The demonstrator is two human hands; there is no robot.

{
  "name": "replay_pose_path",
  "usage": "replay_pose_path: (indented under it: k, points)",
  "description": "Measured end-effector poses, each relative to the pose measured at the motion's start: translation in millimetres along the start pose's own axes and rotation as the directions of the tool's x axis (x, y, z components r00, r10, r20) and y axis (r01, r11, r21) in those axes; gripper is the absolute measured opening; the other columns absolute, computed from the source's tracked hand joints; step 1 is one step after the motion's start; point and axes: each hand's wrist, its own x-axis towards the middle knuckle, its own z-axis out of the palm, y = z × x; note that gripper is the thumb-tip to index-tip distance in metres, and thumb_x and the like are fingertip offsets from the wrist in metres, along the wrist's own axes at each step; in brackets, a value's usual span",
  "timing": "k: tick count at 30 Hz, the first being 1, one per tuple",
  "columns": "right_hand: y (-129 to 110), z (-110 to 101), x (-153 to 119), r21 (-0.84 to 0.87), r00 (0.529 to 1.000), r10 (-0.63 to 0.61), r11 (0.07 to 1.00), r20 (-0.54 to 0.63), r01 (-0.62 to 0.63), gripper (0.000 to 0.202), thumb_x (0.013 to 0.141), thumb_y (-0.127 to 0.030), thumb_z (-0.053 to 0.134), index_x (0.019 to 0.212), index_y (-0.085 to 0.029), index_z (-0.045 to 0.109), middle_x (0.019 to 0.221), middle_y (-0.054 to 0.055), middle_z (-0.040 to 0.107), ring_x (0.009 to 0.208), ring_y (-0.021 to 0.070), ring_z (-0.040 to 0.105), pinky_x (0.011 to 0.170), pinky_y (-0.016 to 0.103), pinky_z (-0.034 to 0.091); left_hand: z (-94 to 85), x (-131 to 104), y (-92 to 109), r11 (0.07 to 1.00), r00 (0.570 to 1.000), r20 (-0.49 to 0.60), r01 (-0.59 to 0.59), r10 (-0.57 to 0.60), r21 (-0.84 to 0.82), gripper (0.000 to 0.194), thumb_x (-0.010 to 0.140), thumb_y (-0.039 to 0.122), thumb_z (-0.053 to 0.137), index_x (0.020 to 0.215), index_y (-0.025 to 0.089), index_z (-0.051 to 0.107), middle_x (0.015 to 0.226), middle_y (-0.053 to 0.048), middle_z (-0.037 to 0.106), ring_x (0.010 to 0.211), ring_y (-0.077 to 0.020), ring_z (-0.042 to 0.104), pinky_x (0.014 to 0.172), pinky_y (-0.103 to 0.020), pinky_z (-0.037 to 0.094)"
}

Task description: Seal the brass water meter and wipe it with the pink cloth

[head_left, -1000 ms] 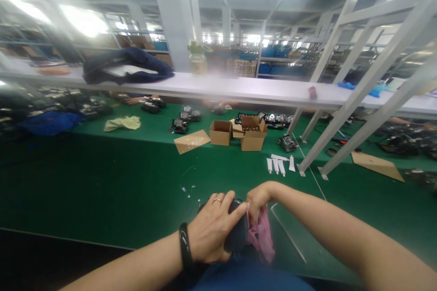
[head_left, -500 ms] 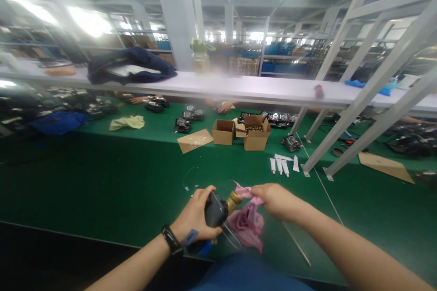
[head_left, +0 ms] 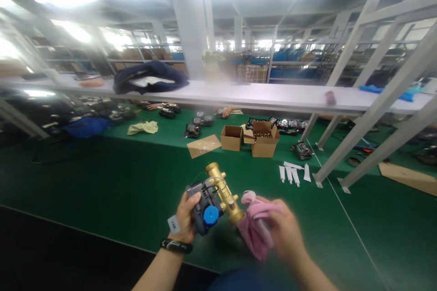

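Above a green workbench point(head_left: 102, 191), the left hand point(head_left: 186, 213) has its fingers wrapped round a brass valve assembly point(head_left: 215, 198); the right hand point(head_left: 283, 229) bunches a pink cloth point(head_left: 254, 232) at its lower end. Gripped one-handed, the valve could slip and drop onto the bench.

The valve point(head_left: 215, 198) sits in the left fingers point(head_left: 187, 203), the cloth point(head_left: 254, 227) in the right fingers point(head_left: 278, 218) just beside it; boxes point(head_left: 262, 138) lie beyond on the worktop point(head_left: 119, 182).
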Motion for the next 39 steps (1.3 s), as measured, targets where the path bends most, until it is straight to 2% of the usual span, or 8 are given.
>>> replay_pose_path:
  k: [3, 5, 10, 20, 25, 30, 35, 39]
  points:
    - [2, 26, -9, -0.370, 0.962, -0.208, 0.891, 0.179, 0.262, 0.028, 0.074, -0.026, 0.056, 0.100, -0.019, 0.050, 0.128, 0.012, 0.048, 0.117, 0.0266, 0.046, 0.094, 0.045, 0.039, 2.8, -2, -15, 0.998, 0.999, -0.004, -0.043, 0.042, -0.044, 0.059, 0.069, 0.034, 0.067, 0.120, 0.017, 0.044, 0.100, -0.009, 0.062, 0.084, -0.0251, 0.062, 0.073, -0.036, 0.051]
    - [16, 34, -10, -0.632, 0.886, -0.382, 0.626, 0.263, 0.457, 0.052, 0.075, -0.027, 0.055, 0.123, -0.017, 0.040, 0.139, 0.013, 0.035, 0.128, 0.0276, 0.030, 0.103, 0.049, 0.028, 3.8, -5, -28, 0.995, 0.999, -0.002, -0.037, 0.037, -0.088, 0.058, 0.071, 0.036, 0.065, 0.122, 0.018, 0.044, 0.102, -0.008, 0.061, 0.084, -0.0249, 0.062, 0.073, -0.036, 0.051]
    - [47, 21, 0, -0.871, 0.848, -0.458, 0.261, 0.267, 0.416, 0.072, 0.075, -0.026, 0.056, 0.137, -0.014, 0.021, 0.136, 0.015, 0.037, 0.124, 0.0267, 0.036, 0.100, 0.045, 0.035, 4.1, -17, -48, 0.981, 0.998, 0.052, 0.041, -0.032, -0.189, 0.052, 0.077, 0.035, 0.057, 0.125, 0.020, 0.042, 0.107, -0.009, 0.060, 0.087, -0.0263, 0.061, 0.073, -0.037, 0.051]
    - [16, 18, -3, -0.765, 0.985, 0.043, 0.636, 0.166, 0.101, 0.048, 0.049, -0.027, 0.078, 0.091, -0.019, 0.056, 0.084, 0.000, 0.062, 0.075, 0.0175, 0.057, 0.065, 0.027, 0.046, 8.6, -32, -38, 0.989, 0.991, 0.056, -0.120, 0.125, -0.085, 0.058, 0.068, 0.031, 0.066, 0.120, 0.022, 0.042, 0.106, -0.007, 0.058, 0.089, -0.0249, 0.059, 0.077, -0.035, 0.049]
    - [2, 20, -3, -0.330, 0.862, 0.327, 0.922, 0.388, -0.202, 0.047, 0.053, -0.030, 0.077, 0.093, -0.014, 0.058, 0.077, 0.002, 0.062, 0.066, 0.0135, 0.056, 0.061, 0.025, 0.044, 3.1, -33, -38, 0.987, 0.986, 0.137, -0.078, 0.097, -0.138, 0.060, 0.071, 0.034, 0.062, 0.125, 0.023, 0.039, 0.108, -0.008, 0.058, 0.091, -0.0258, 0.059, 0.080, -0.038, 0.047]
    - [29, 6, -16, 0.090, 0.712, 0.381, 0.845, 0.590, -0.527, 0.063, 0.055, -0.054, 0.072, 0.101, -0.015, 0.054, 0.074, 0.004, 0.063, 0.064, 0.0156, 0.060, 0.063, 0.031, 0.047, -8.2, -30, -39, 0.978, 0.939, 0.335, -0.006, 0.077, -0.208, 0.065, 0.075, 0.037, 0.055, 0.133, 0.022, 0.031, 0.117, -0.012, 0.052, 0.096, -0.0306, 0.056, 0.083, -0.045, 0.045]
    - [68, -18, -25, 0.039, 0.533, 0.513, 0.695, 0.672, -0.718, 0.082, 0.043, -0.088, 0.044, 0.076, -0.013, 0.057, 0.064, 0.003, 0.061, 0.058, 0.0140, 0.060, 0.052, 0.022, 0.045, -2.2, -32, -32, 0.983, 0.906, 0.413, -0.013, 0.088, -0.181, 0.071, 0.072, 0.039, 0.056, 0.134, 0.023, 0.027, 0.121, -0.013, 0.049, 0.096, -0.0313, 0.055, 0.082, -0.045, 0.045]
    - [56, -17, -28, -0.184, 0.596, 0.532, 0.819, 0.602, -0.544, 0.087, 0.052, -0.090, 0.025, 0.079, -0.014, 0.058, 0.064, 0.006, 0.061, 0.061, 0.0168, 0.060, 0.052, 0.024, 0.045, 12.1, -34, -12, 0.998, 0.911, 0.410, -0.025, 0.046, -0.056, 0.073, 0.067, 0.040, 0.063, 0.132, 0.022, 0.033, 0.115, -0.012, 0.053, 0.093, -0.0318, 0.056, 0.079, -0.043, 0.046]
